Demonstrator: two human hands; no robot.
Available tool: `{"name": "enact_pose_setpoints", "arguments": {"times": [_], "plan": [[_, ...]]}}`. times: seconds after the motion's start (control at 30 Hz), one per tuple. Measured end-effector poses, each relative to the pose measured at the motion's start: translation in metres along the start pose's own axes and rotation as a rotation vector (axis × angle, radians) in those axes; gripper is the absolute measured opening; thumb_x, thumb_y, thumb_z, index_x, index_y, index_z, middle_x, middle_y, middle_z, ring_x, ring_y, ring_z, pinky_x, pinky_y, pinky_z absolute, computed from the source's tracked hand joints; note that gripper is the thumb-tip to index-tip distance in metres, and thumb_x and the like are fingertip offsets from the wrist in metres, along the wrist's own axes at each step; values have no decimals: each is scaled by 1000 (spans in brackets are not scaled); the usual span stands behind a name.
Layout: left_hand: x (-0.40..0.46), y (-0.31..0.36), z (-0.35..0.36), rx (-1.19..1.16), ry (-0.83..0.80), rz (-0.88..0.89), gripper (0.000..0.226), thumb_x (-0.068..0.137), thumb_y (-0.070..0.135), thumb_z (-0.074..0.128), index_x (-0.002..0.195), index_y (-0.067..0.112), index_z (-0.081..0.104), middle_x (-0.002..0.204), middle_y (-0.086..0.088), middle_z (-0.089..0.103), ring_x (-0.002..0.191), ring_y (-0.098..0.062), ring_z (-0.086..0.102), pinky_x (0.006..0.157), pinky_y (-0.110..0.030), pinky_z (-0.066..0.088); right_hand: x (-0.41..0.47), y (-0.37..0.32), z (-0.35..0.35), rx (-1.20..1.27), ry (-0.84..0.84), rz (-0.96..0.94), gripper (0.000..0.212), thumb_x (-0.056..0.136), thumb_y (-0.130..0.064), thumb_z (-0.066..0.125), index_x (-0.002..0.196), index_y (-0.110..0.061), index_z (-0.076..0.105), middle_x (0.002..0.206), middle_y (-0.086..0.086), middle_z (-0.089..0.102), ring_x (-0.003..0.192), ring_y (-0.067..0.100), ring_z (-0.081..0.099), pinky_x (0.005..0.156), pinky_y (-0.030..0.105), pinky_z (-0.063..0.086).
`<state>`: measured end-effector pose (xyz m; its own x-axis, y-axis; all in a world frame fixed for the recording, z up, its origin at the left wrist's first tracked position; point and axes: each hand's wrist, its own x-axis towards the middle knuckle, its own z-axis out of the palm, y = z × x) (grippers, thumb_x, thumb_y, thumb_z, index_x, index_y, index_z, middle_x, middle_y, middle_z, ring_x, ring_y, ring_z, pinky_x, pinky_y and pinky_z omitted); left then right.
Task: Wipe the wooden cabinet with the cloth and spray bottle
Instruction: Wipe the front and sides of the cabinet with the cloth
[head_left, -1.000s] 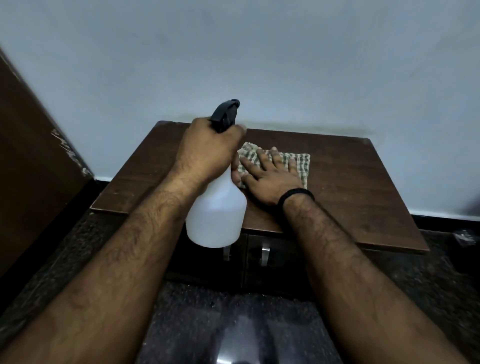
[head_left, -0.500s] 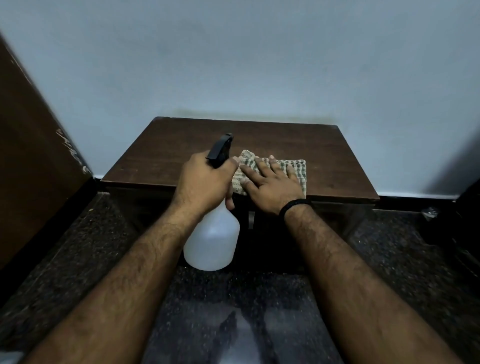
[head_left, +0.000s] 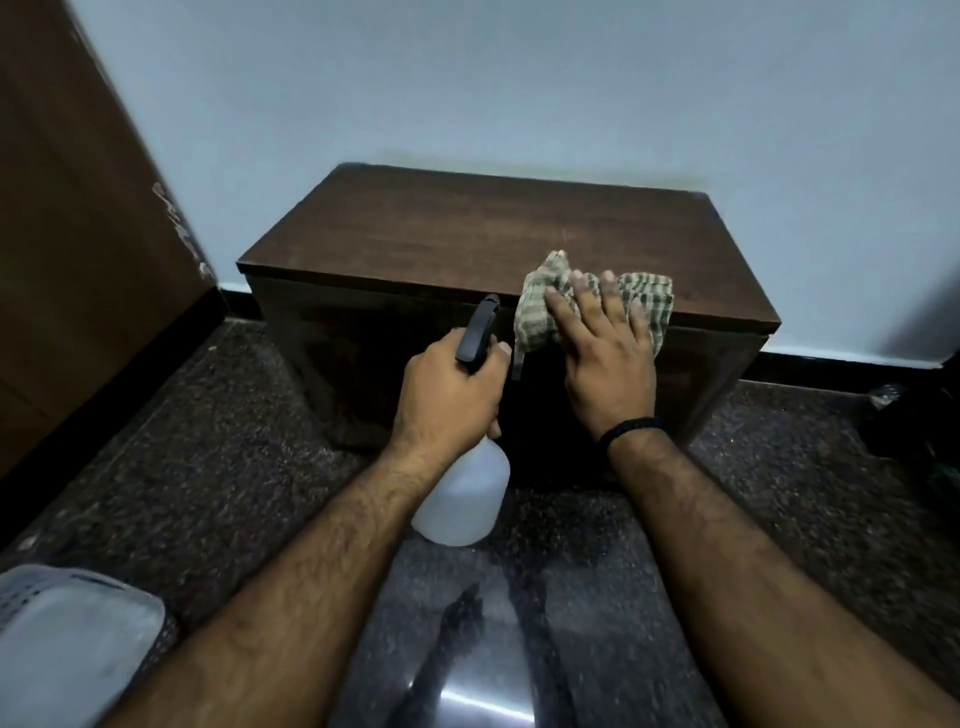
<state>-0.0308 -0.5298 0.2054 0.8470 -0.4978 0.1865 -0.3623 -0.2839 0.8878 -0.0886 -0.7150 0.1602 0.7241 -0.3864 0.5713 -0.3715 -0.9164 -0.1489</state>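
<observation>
Now the left hand (head_left: 449, 387) is wrapped around the neck of the spray bottle (head_left: 465, 499), fingers curled tight under the black trigger head, which points up and forward at the wooden cabinet (head_left: 467, 228). The bottle's white body hangs down below the wrist, in the air in front of the cabinet's dark front face, above the speckled floor (head_left: 218, 467).

Over on the other side, the right hand (head_left: 605, 358) lies flat on the cloth (head_left: 545, 301), fingers straight and spread, pressing it against the cabinet's front top edge. The checked cloth is bunched up there, part of it on the top surface, part draped over the lip, with a loose corner dangling down beside the bottle's nozzle. A black band (head_left: 628, 428) circles the right wrist.

The cabinet stands against a pale wall (head_left: 519, 78), with a brown door (head_left: 67, 208) to the left. At the lower left corner sits a pale grey perforated basket (head_left: 62, 634) on the floor.
</observation>
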Motion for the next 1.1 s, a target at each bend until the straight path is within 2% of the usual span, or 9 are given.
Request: {"name": "enact_pose_setpoints", "arguments": {"times": [0.13, 0.3, 0.43, 0.6, 0.73, 0.83, 0.97, 1.1], "plan": [[-18, -26, 12, -24, 51, -1, 19, 103, 30, 63, 91, 16, 68, 56, -8, 69, 41, -20, 68, 50, -35, 59, -3, 4, 11, 19, 71, -24, 55, 104, -19, 49, 155, -33, 37, 166, -3, 26, 156, 26, 12, 124, 47, 7], [-30, -50, 27, -38, 97, -2, 17, 104, 29, 64, 91, 19, 69, 54, -5, 66, 42, -18, 67, 49, -32, 57, -8, 9, 24, 61, 159, -68, 56, 103, -18, 52, 156, -29, 38, 166, -1, 24, 155, 28, 10, 124, 52, 7], [-32, -59, 36, -25, 79, -21, 23, 103, 31, 65, 81, 25, 64, 56, -6, 66, 53, -29, 70, 59, -50, 60, -14, 11, 34, 107, 207, -83, 63, 97, -8, 56, 155, -27, 39, 166, -1, 22, 155, 27, 9, 124, 52, 6], [-29, -70, 42, 3, 91, -14, 31, 103, 28, 65, 73, 27, 59, 55, -8, 64, 52, -30, 68, 58, -52, 57, -30, 21, 48, 140, 222, -72, 75, 89, 5, 59, 155, -23, 39, 165, 1, 21, 155, 27, 9, 123, 56, 11], [-27, -82, 42, -5, 120, -20, 24, 104, 28, 63, 83, 17, 66, 55, -12, 66, 51, -30, 68, 57, -51, 57, -38, 30, 56, 139, 235, -72, 76, 86, 10, 61, 154, -19, 40, 164, 5, 22, 154, 31, 12, 123, 57, 12], [-31, -89, 38, -37, 146, -24, 16, 103, 27, 64, 88, 22, 69, 54, -11, 67, 46, -22, 68, 55, -45, 58, -40, 27, 59, 162, 233, -57, 74, 88, 10, 60, 153, -18, 40, 163, 4, 21, 153, 29, 9, 123, 56, 10], [-32, -96, 29, -34, 176, -7, 21, 103, 24, 65, 83, 19, 67, 54, -13, 64, 49, -32, 67, 52, -53, 55, -35, 10, 64, 184, 216, -66, 69, 92, 6, 60, 153, -19, 40, 163, 3, 19, 153, 29, 8, 123, 57, 9], [-28, -99, 11, -43, 212, 12, 17, 104, 24, 65, 88, 20, 68, 55, -13, 65, 50, -33, 67, 54, -53, 55, -28, -11, 72, 208, 225, -80, 71, 90, 6, 61, 153, -19, 40, 163, 2, 19, 153, 30, 9, 123, 56, 6]]}}
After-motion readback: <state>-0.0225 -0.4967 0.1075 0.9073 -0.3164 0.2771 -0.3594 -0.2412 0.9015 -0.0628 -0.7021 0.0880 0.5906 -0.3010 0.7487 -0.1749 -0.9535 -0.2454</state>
